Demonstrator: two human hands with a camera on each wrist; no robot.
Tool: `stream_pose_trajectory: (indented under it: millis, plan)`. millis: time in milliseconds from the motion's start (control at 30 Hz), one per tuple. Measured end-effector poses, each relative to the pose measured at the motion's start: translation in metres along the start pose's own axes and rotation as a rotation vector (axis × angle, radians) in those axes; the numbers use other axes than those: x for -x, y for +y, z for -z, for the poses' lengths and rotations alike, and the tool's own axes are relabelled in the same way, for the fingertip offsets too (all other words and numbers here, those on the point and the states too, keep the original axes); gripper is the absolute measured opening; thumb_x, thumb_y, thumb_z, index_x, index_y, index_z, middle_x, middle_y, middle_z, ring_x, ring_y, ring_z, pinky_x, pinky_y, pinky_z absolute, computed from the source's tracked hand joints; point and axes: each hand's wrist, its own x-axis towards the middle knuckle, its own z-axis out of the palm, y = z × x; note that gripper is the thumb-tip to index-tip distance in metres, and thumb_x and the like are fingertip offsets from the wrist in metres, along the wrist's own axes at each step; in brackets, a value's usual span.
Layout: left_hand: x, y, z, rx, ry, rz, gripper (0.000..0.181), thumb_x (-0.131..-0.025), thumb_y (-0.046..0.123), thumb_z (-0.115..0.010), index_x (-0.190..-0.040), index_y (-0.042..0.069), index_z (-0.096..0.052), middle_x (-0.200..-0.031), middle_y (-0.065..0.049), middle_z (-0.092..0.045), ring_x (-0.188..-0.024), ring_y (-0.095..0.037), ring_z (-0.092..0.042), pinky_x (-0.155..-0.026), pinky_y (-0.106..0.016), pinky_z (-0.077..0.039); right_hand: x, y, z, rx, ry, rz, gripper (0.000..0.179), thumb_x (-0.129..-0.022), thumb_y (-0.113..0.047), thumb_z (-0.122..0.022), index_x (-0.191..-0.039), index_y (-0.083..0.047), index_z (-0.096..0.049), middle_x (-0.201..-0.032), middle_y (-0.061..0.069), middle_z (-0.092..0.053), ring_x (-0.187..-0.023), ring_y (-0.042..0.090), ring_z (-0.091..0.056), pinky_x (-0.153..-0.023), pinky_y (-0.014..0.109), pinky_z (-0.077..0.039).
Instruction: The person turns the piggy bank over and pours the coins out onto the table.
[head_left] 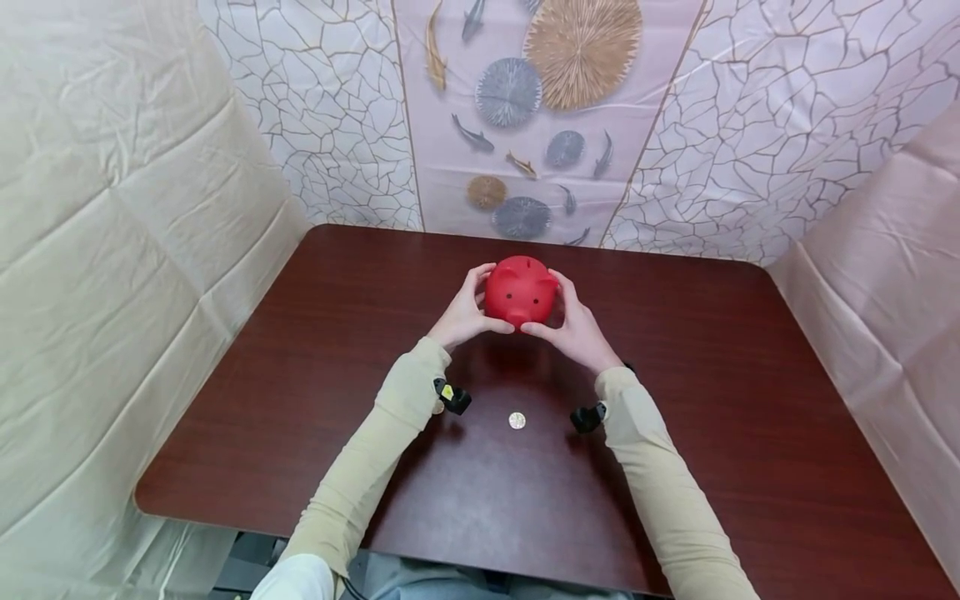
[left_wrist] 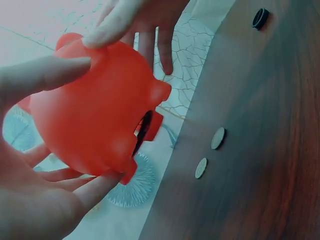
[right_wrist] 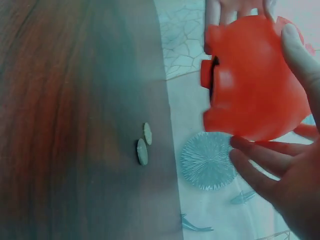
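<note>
A red piggy bank [head_left: 521, 290] with a slot on top is held up off the table, its snout toward me. My left hand [head_left: 471, 310] grips its left side, thumb at the front below the snout. Opposite, my right hand [head_left: 573, 321] holds the right side, its thumb meeting the same spot. Both wrist views show a dark opening [left_wrist: 144, 131] in the underside between short feet. On the table lies a coin [head_left: 517, 420], nearer to me than the bank. Another coin [head_left: 438, 407] is partly covered by the left wrist camera. Two coins [right_wrist: 142, 152] show together in each wrist view.
A small black ring-like piece [left_wrist: 260, 19] lies on the dark wooden table [head_left: 300, 375]. Patterned cloth [head_left: 345, 108] hangs behind the table's far edge. Pale fabric walls [head_left: 112, 250] stand on both sides.
</note>
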Motion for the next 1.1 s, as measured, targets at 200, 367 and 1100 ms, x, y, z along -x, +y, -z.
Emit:
stream_pose_trajectory:
  millis: [200, 367, 1100]
  plan:
    - [0.001, -0.005, -0.002, -0.068, 0.029, -0.108, 0.104, -0.066, -0.009, -0.079, -0.15, 0.021, -0.026, -0.15, -0.006, -0.037, -0.136, -0.028, -0.043, -0.105, -0.045, -0.047, 0.002, 0.004, -0.007, 0.13, 0.052, 0.129, 0.106, -0.076, -0.022, -0.083, -0.155, -0.017, -0.013, -0.154, 0.013, -0.032, -0.137, 0.035, -0.041, -0.106, 0.055, -0.043]
    - [0.004, -0.008, -0.005, -0.179, 0.08, -0.207, 0.107, -0.064, -0.008, -0.083, -0.149, 0.026, -0.028, -0.15, -0.001, -0.038, -0.137, -0.024, -0.043, -0.105, -0.042, -0.048, 0.005, 0.007, -0.013, 0.189, 0.117, 0.203, 0.111, -0.074, -0.016, -0.084, -0.156, -0.017, -0.009, -0.157, 0.013, -0.024, -0.14, 0.034, -0.035, -0.107, 0.054, -0.043]
    - [0.006, -0.019, -0.02, -0.273, 0.16, -0.647, 0.095, -0.068, -0.011, -0.079, -0.143, 0.008, -0.025, -0.158, -0.014, -0.023, -0.144, -0.029, -0.032, -0.109, -0.044, -0.044, 0.009, 0.017, -0.028, 0.201, 0.444, 0.61, 0.095, -0.073, -0.001, -0.082, -0.146, -0.005, -0.021, -0.155, 0.019, -0.026, -0.144, 0.032, -0.029, -0.114, 0.033, -0.038]
